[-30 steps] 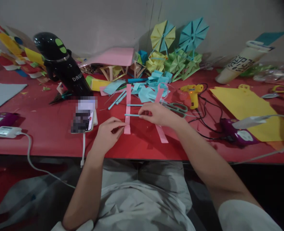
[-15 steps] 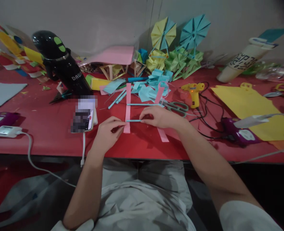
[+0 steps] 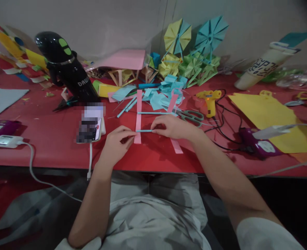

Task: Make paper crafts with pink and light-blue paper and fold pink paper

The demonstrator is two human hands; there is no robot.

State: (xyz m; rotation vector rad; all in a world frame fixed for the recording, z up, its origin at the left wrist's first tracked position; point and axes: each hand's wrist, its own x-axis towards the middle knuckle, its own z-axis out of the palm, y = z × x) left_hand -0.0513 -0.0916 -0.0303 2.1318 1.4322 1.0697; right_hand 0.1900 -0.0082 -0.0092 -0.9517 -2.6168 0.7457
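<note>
Red table [image 3: 59, 152]: crowded along the wall, working patch near the person's edge.

Forearms reach in from both sides. Right hand [image 3: 171, 127]: thumb and finger clamped on the near blue stick [image 3: 144, 131]. Left hand [image 3: 117, 144]: fingertips drawn close at that stick's left end and the strip's edge; gripping stick, strip or nothing, cannot tell.

Glue gun [image 3: 210, 102], light glowing orange, beyond the right hand; black cord [image 3: 231, 150] runs beside the right forearm. A sleeve or elbow catching it could drag the gun. Scissors [image 3: 195, 117] just behind the right knuckles; a backward sweep might knock them.

Left pink strip [image 3: 139, 119] and right pink strip [image 3: 178, 147] lie roughly lengthwise, the latter partly hidden by the right hand. Both look light; a fingertip dragging on an edge could skew them.

Far blue stick [image 3: 153, 113] spans the two strips; brushing knuckles might shift it.

Near blue stick, smallest: left end over the left strip, right end hidden in the pinch. Lying on the strip or held just above, cannot tell. Slim and round-looking, so a slackened or uneven pinch could let it roll or turn crooked
</note>
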